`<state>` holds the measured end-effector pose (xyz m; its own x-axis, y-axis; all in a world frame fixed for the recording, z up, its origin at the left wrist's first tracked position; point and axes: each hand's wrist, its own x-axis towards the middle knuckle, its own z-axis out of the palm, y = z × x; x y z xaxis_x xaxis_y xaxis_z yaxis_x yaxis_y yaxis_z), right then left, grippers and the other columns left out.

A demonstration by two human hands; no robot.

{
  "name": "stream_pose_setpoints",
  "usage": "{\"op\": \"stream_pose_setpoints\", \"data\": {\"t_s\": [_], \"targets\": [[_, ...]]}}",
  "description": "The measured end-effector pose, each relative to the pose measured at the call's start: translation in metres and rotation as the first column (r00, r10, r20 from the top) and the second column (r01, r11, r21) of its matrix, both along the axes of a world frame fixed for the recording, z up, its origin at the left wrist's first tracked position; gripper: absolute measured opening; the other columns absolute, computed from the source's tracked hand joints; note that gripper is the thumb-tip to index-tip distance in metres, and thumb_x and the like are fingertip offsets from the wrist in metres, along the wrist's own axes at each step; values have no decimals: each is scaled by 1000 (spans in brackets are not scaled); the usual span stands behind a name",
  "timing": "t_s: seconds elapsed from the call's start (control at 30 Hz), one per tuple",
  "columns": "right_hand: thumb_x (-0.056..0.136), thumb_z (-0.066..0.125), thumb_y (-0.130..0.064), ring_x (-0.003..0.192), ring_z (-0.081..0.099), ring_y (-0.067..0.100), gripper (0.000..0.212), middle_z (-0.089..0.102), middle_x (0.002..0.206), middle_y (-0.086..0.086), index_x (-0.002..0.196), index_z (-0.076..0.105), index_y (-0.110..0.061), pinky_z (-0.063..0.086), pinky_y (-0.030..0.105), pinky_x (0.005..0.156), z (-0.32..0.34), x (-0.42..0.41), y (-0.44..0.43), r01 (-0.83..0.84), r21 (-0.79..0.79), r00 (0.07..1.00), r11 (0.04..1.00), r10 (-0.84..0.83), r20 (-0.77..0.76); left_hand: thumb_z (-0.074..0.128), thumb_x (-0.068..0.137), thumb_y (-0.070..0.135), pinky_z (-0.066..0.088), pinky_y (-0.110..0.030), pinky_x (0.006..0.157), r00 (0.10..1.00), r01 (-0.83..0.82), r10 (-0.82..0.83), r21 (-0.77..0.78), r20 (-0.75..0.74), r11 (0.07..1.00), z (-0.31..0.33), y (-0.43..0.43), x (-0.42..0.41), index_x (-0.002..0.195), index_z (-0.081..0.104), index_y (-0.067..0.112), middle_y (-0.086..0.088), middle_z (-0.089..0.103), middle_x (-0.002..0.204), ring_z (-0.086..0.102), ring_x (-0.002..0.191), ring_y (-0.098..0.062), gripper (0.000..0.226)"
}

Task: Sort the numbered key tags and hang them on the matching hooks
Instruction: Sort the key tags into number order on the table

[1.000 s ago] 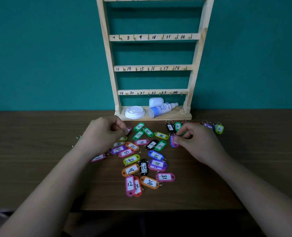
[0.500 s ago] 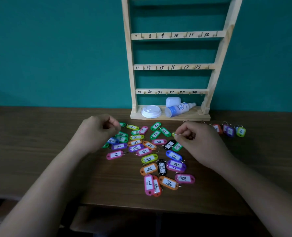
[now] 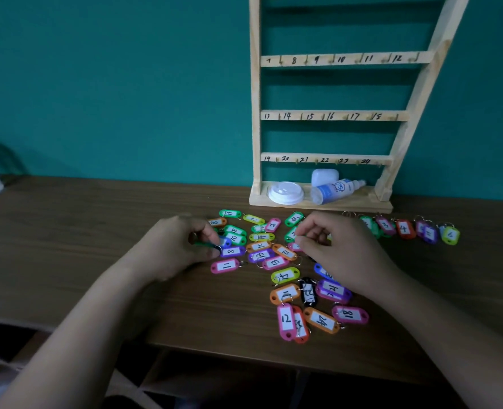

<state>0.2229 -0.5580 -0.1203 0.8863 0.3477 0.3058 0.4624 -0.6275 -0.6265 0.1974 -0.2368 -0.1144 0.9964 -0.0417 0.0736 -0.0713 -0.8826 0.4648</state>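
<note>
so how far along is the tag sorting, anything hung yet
Nothing hung: the visible hooks on the rack are bare. Done so far, a row of tags including 3, 4 and 6 lies set apart at the right. The left hand grips a green tag; the right hand picks in the pile, all left to sort.

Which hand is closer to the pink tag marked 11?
Left. The left hand sits just above-left of the pink tag 11; the right hand is farther off to its right.
</note>
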Motion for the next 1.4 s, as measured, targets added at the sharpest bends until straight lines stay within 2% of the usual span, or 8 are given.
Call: {"op": "stream_pose_setpoints", "data": {"t_s": [0.3, 0.43, 0.53, 0.83, 1.0, 1.1, 1.2, 1.4], "targets": [[94, 77, -25, 86, 64, 2, 8, 68, 83, -14, 96, 75, -33, 50, 17, 71, 3, -3, 11, -13, 31, 1000, 999, 13, 6, 87, 83, 39, 38, -10, 70, 1000, 10, -10, 6, 23, 1000, -1, -7, -3, 85, 74, 34, 18, 66, 95, 56, 90, 11, 14], [94, 77, -24, 88, 65, 1, 8, 69, 85, -16, 98, 76, -32, 49, 13, 75, 5, -6, 16, -46, 62, 999, 997, 46, 6, 84, 87, 36, 52, -26, 79, 997, 33, -17, -221, 77, 975, 5, -7, -6, 86, 75, 28, 15, 74, 88, 67, 86, 0, 13], [94, 78, -26, 93, 66, -1, 9, 71, 90, -18, 100, 76, -33, 48, 11, 78, 4, -8, 20, -86, 93, 996, 992, 87, -5, 84, 88, 30, 51, -21, 77, 993, 57, -13, -386, 115, 921, 10, -15, -9, 88, 74, 22, 6, 76, 87, 68, 82, -5, 13], [96, 74, -42, 105, 62, 1, 35, 67, 112, -21, 129, 67, -36, 44, 13, 76, 3, -12, 37, -128, 143, 992, 981, 128, 7, 84, 87, 17, 51, -28, 75, 992, 123, -81, -593, 96, 796, 21, -36, -17, 90, 71, 5, -15, 76, 89, 67, 80, -17, 18], [99, 74, -34, 83, 67, 3, 9, 72, 87, -15, 106, 76, -30, 48, 17, 66, 2, -13, 42, -180, 162, 981, 970, 189, -45, 83, 89, 9, 54, -32, 79, 984, 179, -136, -629, 116, 756, 20, -45, -16, 93, 70, 5, -13, 78, 90, 68, 82, -16, 14], [98, 74, -36, 72, 66, 6, 10, 71, 77, -11, 90, 75, -29, 52, 30, 64, -1, -10, 42, -147, 161, 988, 976, 154, -33, 78, 91, 3, 57, -41, 92, 979, 203, -155, -571, 133, 795, 16, -45, -13, 100, 72, 12, -6, 80, 97, 74, 94, -19, 14], [99, 72, -41, 75, 64, 2, 19, 70, 76, -15, 84, 73, -30, 44, 16, 62, 2, -7, 36, -48, 167, 999, 985, 49, -7, 70, 89, 0, 55, -34, 102, 976, 162, -111, -283, 187, 945, 8, -35, -7, 110, 72, 29, 16, 77, 107, 70, 106, -4, 36], [98, 71, -42, 81, 65, 1, 15, 72, 80, -16, 89, 78, -33, 47, 24, 68, 1, 0, 26, 23, 195, 1000, 981, -20, -19, 68, 93, 15, 45, -30, 97, 983, 91, -93, 19, 157, 996, -2, -28, -2, 133, 58, 33, 25, 71, 116, 55, 113, -7, 45]]}}
